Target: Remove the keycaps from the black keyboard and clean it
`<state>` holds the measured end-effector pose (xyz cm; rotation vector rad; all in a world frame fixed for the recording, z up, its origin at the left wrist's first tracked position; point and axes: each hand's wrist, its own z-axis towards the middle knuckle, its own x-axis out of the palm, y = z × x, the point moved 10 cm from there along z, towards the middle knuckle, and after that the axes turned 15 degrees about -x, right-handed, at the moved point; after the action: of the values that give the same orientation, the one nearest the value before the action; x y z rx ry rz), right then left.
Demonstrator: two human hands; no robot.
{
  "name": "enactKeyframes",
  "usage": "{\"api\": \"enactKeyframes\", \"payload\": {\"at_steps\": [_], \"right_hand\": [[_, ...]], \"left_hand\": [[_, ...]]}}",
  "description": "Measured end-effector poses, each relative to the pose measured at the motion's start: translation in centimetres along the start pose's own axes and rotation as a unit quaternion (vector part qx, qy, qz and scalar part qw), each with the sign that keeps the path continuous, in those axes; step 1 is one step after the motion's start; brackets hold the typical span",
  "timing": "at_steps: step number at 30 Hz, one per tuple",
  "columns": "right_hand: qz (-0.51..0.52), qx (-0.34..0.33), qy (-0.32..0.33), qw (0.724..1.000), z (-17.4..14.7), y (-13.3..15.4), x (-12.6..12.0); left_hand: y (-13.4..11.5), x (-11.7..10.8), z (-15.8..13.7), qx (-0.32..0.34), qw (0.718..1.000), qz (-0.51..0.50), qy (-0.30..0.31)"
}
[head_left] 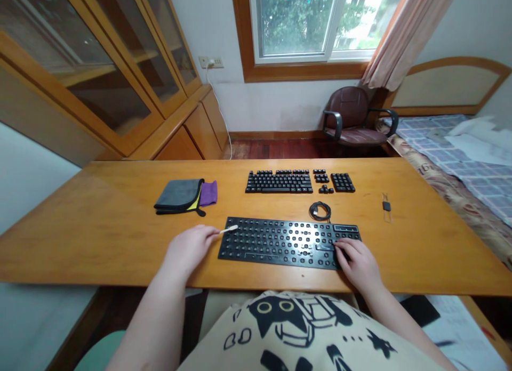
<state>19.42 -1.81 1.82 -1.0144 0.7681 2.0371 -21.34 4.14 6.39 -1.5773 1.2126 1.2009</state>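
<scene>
Left hand (192, 247) pinching a slim white stick (229, 229), black keyboard (272, 242) under its tip, near middle of the surface (108, 227), right hand (357, 258) half-curled on the keyboard's right end, whether gripping unclear, keycaps (279, 182) farther off

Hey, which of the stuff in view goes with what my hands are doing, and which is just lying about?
Seems part of the job:
- keyboard base, touched by your right hand
- white stick in your left hand
- loose keycaps
- coiled cable
- probably grey cloth, purple cloth

Apparently just around:
- office chair
- bed
- curtain
</scene>
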Motion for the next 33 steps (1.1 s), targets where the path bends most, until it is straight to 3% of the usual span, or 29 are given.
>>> {"api": "enactKeyframes", "payload": {"at_steps": [5, 9, 13, 22, 28, 30, 33], "right_hand": [[0.002, -0.005, -0.002, 1.000, 0.0, 0.0, 0.0], [0.002, -0.003, -0.001, 1.000, 0.0, 0.0, 0.0], [0.005, 0.000, 0.000, 1.000, -0.1, 0.0, 0.0], [-0.001, -0.013, -0.009, 1.000, 0.3, 0.3, -0.5], [-0.001, -0.008, -0.007, 1.000, 0.3, 0.2, -0.4], [0.001, -0.007, -0.006, 1.000, 0.2, 0.1, -0.4], [0.002, -0.005, -0.005, 1.000, 0.1, 0.0, -0.3]], "left_hand": [[-8.5, 1.9, -1.0, 0.150, 0.988, -0.032, 0.006], [-10.3, 3.2, -0.5, 0.169, 0.985, -0.012, 0.030], [-8.4, 3.3, 0.3, 0.141, 0.990, -0.004, 0.026], [-1.0, 2.9, 1.8, 0.073, 0.997, 0.013, 0.023], [5.5, 0.9, 2.5, -0.063, 0.995, 0.076, 0.024], [6.1, 0.0, 2.1, -0.083, 0.994, 0.071, 0.002], [3.3, 0.1, 0.8, -0.029, 0.999, 0.009, -0.024]]}}
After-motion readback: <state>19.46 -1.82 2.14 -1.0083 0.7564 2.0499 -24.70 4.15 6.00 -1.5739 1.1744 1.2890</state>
